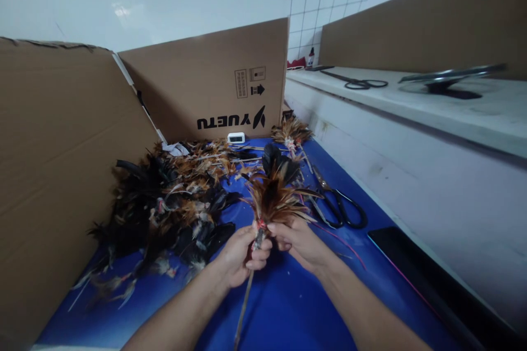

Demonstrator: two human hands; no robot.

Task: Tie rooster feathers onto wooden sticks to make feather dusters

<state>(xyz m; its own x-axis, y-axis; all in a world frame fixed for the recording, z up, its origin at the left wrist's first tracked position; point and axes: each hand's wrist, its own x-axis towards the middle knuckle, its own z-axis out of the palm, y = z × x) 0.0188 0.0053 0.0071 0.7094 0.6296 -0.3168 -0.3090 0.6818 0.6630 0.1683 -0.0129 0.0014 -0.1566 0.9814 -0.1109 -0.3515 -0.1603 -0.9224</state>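
Observation:
A feather duster [274, 197] with brown and black feathers stands upright in front of me. Its thin stick [244, 307] slants down toward the bottom edge. My left hand [242, 255] is wrapped round the stick just below the feathers. At the red thread binding [261, 224], my right hand [298, 241] pinches the base of the feathers from the right; whether a loose thread end is between those fingers cannot be made out. Black-handled scissors [353, 209] lie beyond my right hand, with a pink strand [346, 244] nearby.
A heap of loose feathers [177, 203] covers the left of the blue table [284, 307]. Cardboard panels [177, 88] stand left and behind. At the back are a small white digital display [236, 138] and another feather bunch [291, 131]. A long black object [411, 263] lies right, below a white ledge [453, 115].

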